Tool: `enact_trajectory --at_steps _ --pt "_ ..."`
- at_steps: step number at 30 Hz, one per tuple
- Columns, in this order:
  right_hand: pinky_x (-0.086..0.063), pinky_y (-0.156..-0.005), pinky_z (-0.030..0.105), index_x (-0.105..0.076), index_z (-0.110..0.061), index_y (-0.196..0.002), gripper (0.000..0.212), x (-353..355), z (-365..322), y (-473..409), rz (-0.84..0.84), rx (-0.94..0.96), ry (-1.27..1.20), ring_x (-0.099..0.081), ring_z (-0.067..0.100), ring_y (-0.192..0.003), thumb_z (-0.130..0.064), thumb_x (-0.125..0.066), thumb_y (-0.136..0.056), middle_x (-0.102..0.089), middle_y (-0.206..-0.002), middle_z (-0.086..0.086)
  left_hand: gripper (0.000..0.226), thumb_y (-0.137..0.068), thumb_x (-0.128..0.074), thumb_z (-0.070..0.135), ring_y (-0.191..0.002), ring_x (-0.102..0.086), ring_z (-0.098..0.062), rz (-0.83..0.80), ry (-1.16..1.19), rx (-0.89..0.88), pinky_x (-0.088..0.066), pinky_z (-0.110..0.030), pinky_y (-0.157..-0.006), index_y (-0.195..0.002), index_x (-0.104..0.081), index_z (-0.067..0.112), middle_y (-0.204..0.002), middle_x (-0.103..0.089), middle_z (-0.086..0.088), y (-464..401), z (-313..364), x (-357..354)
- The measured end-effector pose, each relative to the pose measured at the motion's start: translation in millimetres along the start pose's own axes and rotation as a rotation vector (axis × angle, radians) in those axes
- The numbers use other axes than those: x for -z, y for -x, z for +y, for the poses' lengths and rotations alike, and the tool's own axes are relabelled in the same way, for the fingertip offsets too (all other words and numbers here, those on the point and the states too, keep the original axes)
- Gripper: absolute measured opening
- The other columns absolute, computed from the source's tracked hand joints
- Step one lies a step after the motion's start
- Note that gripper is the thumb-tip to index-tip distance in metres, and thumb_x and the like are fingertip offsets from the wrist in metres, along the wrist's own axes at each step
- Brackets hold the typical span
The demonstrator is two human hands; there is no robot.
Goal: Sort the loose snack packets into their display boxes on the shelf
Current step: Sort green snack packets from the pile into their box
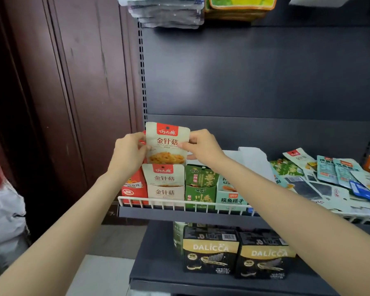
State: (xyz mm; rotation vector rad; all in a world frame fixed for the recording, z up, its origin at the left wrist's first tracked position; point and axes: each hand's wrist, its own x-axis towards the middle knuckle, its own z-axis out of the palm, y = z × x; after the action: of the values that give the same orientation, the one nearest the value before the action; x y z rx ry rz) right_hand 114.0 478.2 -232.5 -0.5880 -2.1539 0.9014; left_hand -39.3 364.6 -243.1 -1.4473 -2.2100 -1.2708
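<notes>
A beige mushroom snack packet (167, 144) with a red label is held upright above the matching beige display box (166, 192). My left hand (129, 151) pinches its left edge and my right hand (202, 146) pinches its right edge. Another packet of the same kind (163, 175) stands in that box. Beside it along the shelf front stand a red box (135, 188), a green box (201, 194) and a pale teal box (230, 198). A heap of loose packets (327, 178) lies on the right part of the shelf.
A white wire rail (179, 202) runs along the shelf's front edge. Two black DALICCA boxes (239, 253) sit on the shelf below. Stacked goods (167, 11) rest on the shelf above. A dark wooden wall (62, 92) and a white sack (4, 212) are to the left.
</notes>
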Motion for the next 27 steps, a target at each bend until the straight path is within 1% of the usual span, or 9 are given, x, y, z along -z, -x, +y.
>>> enact_trajectory --at_steps 2,4,6,9,12,18,22,25,27 --pt "-0.059 -0.069 0.031 -0.068 0.000 -0.094 0.015 -2 3 -3 -0.048 -0.040 0.053 -0.066 0.020 -0.096 -0.011 -0.058 -0.091 -0.069 -0.110 0.009 0.010 -0.090 -0.056 0.008 -0.080 -0.065 -0.020 -0.047 -0.026 0.011 -0.046 -0.022 -0.062 -0.096 -0.062 0.014 -0.083 -0.067 -0.001 1 -1 0" --pt "-0.057 -0.076 0.040 -0.067 0.000 -0.082 0.017 -2 6 -6 -0.124 -0.083 0.176 -0.066 0.024 -0.088 -0.014 -0.060 -0.090 -0.069 -0.099 0.012 0.021 -0.089 -0.061 0.010 -0.087 -0.060 -0.012 -0.043 0.026 -0.008 -0.046 -0.019 -0.068 -0.109 -0.055 0.014 -0.090 -0.061 0.005 5 2 1" --pt "-0.053 -0.070 0.035 -0.068 0.002 -0.085 0.022 -4 5 -5 -0.222 -0.101 0.296 -0.064 0.024 -0.080 -0.018 -0.062 -0.090 -0.069 -0.092 0.012 0.035 -0.087 -0.064 0.012 -0.091 -0.056 -0.010 -0.065 0.073 -0.044 -0.047 -0.025 -0.078 -0.119 -0.050 0.015 -0.100 -0.057 0.005 6 3 1" --pt "-0.035 -0.053 0.022 -0.056 -0.009 -0.062 0.031 -3 0 0 -0.306 -0.075 0.329 -0.046 0.011 -0.055 -0.020 -0.060 -0.091 -0.053 -0.063 0.000 0.013 -0.089 -0.062 0.015 -0.093 -0.063 -0.021 -0.226 -0.117 -0.120 -0.048 -0.025 -0.071 -0.102 -0.060 0.014 -0.102 -0.065 -0.004 5 6 3" --pt "-0.034 -0.057 0.026 -0.052 -0.005 -0.060 0.035 -3 -2 1 -0.284 0.014 0.328 -0.041 0.012 -0.056 -0.019 -0.059 -0.091 -0.049 -0.062 0.005 0.021 -0.094 -0.055 0.018 -0.093 -0.064 -0.028 -0.352 -0.307 -0.173 -0.053 -0.036 -0.078 -0.106 -0.063 0.003 -0.103 -0.067 -0.011 4 12 4" --pt "-0.027 -0.055 0.026 -0.038 -0.013 -0.055 0.046 1 -3 -2 -0.467 -0.022 0.400 -0.026 0.011 -0.048 -0.027 -0.051 -0.096 -0.029 -0.054 -0.001 0.027 -0.099 -0.044 0.025 -0.085 -0.061 -0.020 -0.592 -0.314 -0.186 -0.047 -0.026 -0.068 -0.094 -0.066 0.009 -0.098 -0.068 -0.005 -2 8 8" --pt "-0.033 -0.062 0.028 -0.052 -0.012 -0.067 0.040 4 -8 -1 -0.525 -0.085 0.390 -0.035 0.012 -0.053 -0.036 -0.044 -0.098 -0.039 -0.058 -0.002 0.039 -0.099 -0.041 0.034 -0.063 -0.054 -0.017 -0.545 -0.238 -0.158 -0.040 -0.025 -0.058 -0.073 -0.061 0.012 -0.078 -0.064 -0.012 -1 8 4" --pt "-0.044 -0.085 0.027 -0.069 -0.013 -0.106 0.038 7 -8 5 -0.507 -0.101 0.359 -0.059 0.013 -0.090 -0.038 -0.041 -0.099 -0.066 -0.102 -0.001 0.034 -0.099 -0.042 0.034 -0.073 -0.060 -0.012 -0.459 -0.206 -0.179 -0.044 -0.022 -0.061 -0.093 -0.069 0.015 -0.088 -0.069 -0.002 5 10 -2" --pt "-0.045 -0.091 0.026 -0.068 -0.011 -0.107 0.035 13 -5 8 -0.430 -0.065 0.308 -0.061 0.013 -0.100 -0.034 -0.043 -0.099 -0.067 -0.115 0.002 0.031 -0.098 -0.044 0.032 -0.078 -0.063 -0.014 -0.390 -0.200 -0.197 -0.050 -0.029 -0.068 -0.099 -0.069 0.014 -0.092 -0.071 -0.002 7 12 -6"
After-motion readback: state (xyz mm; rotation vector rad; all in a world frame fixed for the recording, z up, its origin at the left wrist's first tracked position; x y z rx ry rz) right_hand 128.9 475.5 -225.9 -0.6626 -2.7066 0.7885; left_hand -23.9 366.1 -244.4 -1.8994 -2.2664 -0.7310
